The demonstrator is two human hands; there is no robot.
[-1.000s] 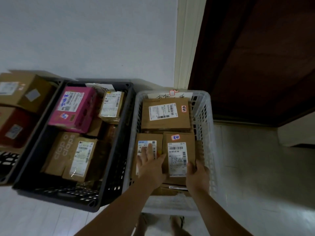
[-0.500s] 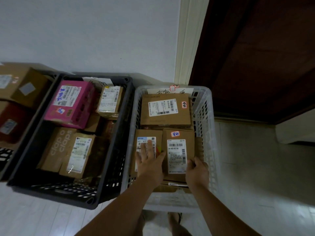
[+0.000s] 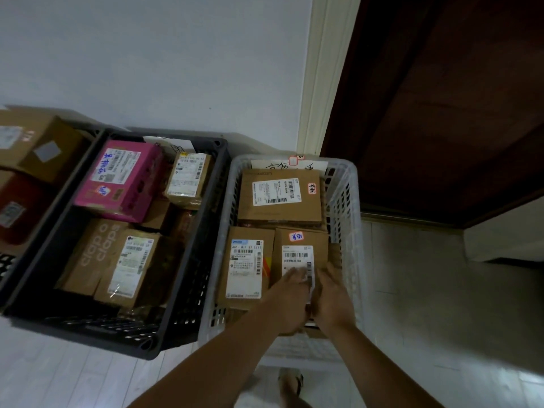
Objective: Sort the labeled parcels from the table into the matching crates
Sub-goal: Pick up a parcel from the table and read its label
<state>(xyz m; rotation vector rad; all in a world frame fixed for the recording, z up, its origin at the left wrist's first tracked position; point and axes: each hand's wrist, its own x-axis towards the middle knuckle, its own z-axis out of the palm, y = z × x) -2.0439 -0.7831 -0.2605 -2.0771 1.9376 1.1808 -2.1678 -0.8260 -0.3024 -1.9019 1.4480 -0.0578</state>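
Observation:
In the white crate point(image 3: 354, 219) lie three brown labeled parcels. The front right parcel point(image 3: 304, 245) carries a white barcode label and a small pink sticker. My left hand point(image 3: 290, 295) rests on top of its label with the fingers laid forward. At that parcel's right edge, my right hand point(image 3: 332, 293) grips it with fingers down between parcel and crate wall. Beside it on the left lies another parcel point(image 3: 245, 269), and a wider parcel point(image 3: 279, 198) sits behind. The hands hide the held parcel's near end.
A black crate point(image 3: 191, 260) to the left holds a pink box point(image 3: 117, 181) and several brown parcels. Another crate with boxes point(image 3: 35, 148) stands at the far left. A white wall is behind and a dark door point(image 3: 441, 113) to the right. My foot point(image 3: 290, 384) is on the floor.
My left hand has left the front left parcel and moved right onto the front right parcel. My right hand has shifted slightly forward along that parcel's right edge.

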